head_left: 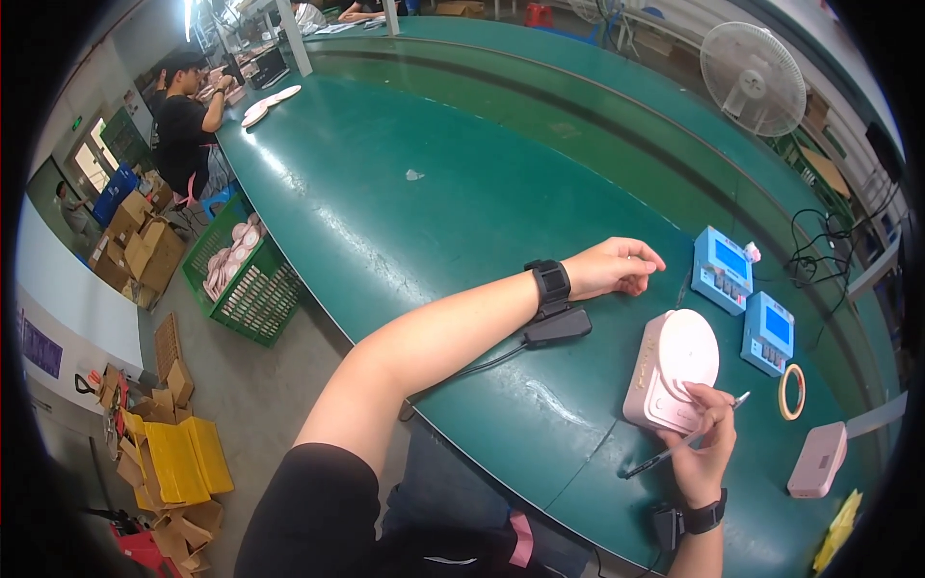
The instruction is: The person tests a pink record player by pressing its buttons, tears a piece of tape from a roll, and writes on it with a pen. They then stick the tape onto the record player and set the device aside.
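Observation:
On the green worktable stands a pale pink device [647,371] with a boxy body, a round disc on its face and small buttons below. My right hand [705,438] is at its lower front, fingertips touching it near the buttons. A slim pen [665,457] lies slanted through that hand, its dark end pointing down left. Above the table, beyond the device, my left hand [615,268] hangs half curled with its fingers apart, nothing visible in it. Closest to it on the right is a light blue box with a screen [723,270].
A second blue screen box [769,333], a tape roll [792,392] and another pink device [817,460] lie at right. A cable with a black box [557,328] runs under my left forearm. Left of the table stands a green crate [255,303] of pink parts; a person [188,130] works beyond.

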`<state>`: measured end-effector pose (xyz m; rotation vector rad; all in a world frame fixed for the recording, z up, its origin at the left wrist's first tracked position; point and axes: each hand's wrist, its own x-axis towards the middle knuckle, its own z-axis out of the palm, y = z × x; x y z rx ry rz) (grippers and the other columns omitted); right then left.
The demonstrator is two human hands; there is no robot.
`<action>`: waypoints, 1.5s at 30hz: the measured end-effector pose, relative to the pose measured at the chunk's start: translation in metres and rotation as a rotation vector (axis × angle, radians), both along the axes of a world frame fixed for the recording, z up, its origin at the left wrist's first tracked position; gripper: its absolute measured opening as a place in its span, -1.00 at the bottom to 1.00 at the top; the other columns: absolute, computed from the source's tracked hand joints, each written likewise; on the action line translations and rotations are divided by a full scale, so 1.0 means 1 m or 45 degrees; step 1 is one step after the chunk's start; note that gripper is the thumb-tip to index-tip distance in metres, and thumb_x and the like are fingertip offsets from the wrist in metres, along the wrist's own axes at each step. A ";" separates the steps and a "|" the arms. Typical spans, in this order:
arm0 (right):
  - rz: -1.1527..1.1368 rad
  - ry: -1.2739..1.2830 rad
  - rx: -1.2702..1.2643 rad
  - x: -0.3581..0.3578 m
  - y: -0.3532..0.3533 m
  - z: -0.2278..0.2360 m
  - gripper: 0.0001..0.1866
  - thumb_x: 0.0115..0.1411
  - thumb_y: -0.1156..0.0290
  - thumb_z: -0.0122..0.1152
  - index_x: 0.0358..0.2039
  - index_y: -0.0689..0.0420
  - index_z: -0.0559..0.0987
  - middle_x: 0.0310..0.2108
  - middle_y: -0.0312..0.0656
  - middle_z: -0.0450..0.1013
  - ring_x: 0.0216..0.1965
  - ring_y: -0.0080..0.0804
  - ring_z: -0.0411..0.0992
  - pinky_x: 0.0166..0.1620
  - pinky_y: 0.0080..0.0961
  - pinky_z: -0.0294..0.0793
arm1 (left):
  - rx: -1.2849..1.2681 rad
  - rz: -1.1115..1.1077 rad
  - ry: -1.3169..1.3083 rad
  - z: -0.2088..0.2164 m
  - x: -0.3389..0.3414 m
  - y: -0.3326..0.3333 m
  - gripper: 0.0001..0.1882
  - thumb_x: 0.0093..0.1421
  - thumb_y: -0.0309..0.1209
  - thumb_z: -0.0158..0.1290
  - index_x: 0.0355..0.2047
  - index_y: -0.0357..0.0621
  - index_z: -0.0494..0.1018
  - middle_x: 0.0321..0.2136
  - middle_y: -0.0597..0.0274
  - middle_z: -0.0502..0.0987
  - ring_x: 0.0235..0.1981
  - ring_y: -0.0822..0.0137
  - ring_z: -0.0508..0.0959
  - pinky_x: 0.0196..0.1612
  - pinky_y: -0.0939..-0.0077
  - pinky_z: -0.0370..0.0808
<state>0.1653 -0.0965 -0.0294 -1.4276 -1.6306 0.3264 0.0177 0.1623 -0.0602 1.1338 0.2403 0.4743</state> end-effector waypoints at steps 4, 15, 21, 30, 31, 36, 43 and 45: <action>-0.037 0.247 0.056 0.006 -0.001 -0.003 -0.46 -0.29 0.68 0.37 -0.43 0.06 0.17 -0.04 -0.09 0.37 -0.04 -0.35 0.33 -0.01 -0.48 0.35 | -0.003 0.007 -0.002 -0.002 0.002 0.001 -0.80 0.25 -0.38 -0.04 -0.17 -0.20 0.41 -0.48 0.32 0.45 -0.44 0.53 0.46 -0.33 0.64 0.42; -0.260 1.060 0.001 0.063 -0.012 -0.019 -0.70 0.14 0.50 0.12 -0.15 0.16 0.27 0.11 -0.15 0.19 0.10 -0.44 0.20 0.11 -0.48 0.19 | -0.001 0.043 -0.053 -0.003 0.003 0.000 -0.84 0.22 -0.42 -0.01 -0.23 -0.23 0.43 -0.54 0.25 0.48 -0.50 0.46 0.49 -0.38 0.60 0.45; -0.258 0.973 0.135 0.072 -0.008 -0.027 -0.56 0.24 0.38 0.03 0.09 0.21 0.21 0.14 -0.14 0.13 0.15 -0.41 0.15 0.14 -0.47 0.16 | 0.010 0.025 -0.050 -0.001 0.003 -0.001 -0.84 0.22 -0.42 -0.01 -0.24 -0.24 0.43 -0.54 0.24 0.48 -0.50 0.44 0.50 -0.38 0.59 0.46; -0.417 0.446 0.296 0.028 -0.009 -0.011 -0.64 0.20 0.32 0.04 -0.08 0.18 0.20 0.20 0.03 0.11 0.21 -0.21 0.08 0.24 -0.29 -0.03 | 0.012 -0.017 -0.002 0.000 0.001 0.000 -0.81 0.24 -0.41 -0.04 -0.18 -0.22 0.41 -0.50 0.30 0.44 -0.46 0.50 0.44 -0.33 0.61 0.40; -0.411 0.396 0.272 0.025 -0.007 -0.010 -0.65 0.19 0.31 0.04 -0.10 0.17 0.19 0.21 0.06 0.10 0.22 -0.18 0.07 0.25 -0.28 -0.07 | 0.008 -0.013 0.002 0.001 0.001 -0.001 -0.81 0.24 -0.40 -0.04 -0.18 -0.22 0.41 -0.50 0.31 0.44 -0.46 0.51 0.44 -0.33 0.61 0.39; -0.397 0.396 0.232 0.017 -0.004 -0.002 -0.65 0.14 0.34 0.05 -0.13 0.15 0.18 0.22 0.10 0.08 0.22 -0.15 0.06 0.26 -0.30 -0.15 | 0.006 0.000 0.022 0.003 -0.001 -0.002 -0.81 0.25 -0.39 -0.05 -0.17 -0.20 0.41 -0.50 0.34 0.43 -0.45 0.53 0.43 -0.32 0.62 0.38; -0.456 0.176 0.138 0.007 -0.010 0.002 -0.48 0.03 0.36 0.17 -0.04 0.20 0.20 0.08 0.01 0.21 0.15 -0.22 0.13 0.24 -0.35 -0.11 | -0.002 -0.008 0.000 0.001 0.000 -0.001 -0.80 0.26 -0.37 -0.04 -0.18 -0.20 0.40 -0.49 0.33 0.44 -0.45 0.53 0.45 -0.33 0.62 0.40; -0.465 0.100 0.108 0.007 -0.010 0.004 -0.44 0.00 0.36 0.19 -0.02 0.22 0.21 0.04 -0.02 0.24 0.13 -0.24 0.15 0.23 -0.36 -0.07 | 0.002 -0.015 -0.005 0.001 0.000 -0.001 -0.80 0.26 -0.36 -0.04 -0.18 -0.21 0.40 -0.48 0.32 0.45 -0.44 0.52 0.46 -0.33 0.62 0.41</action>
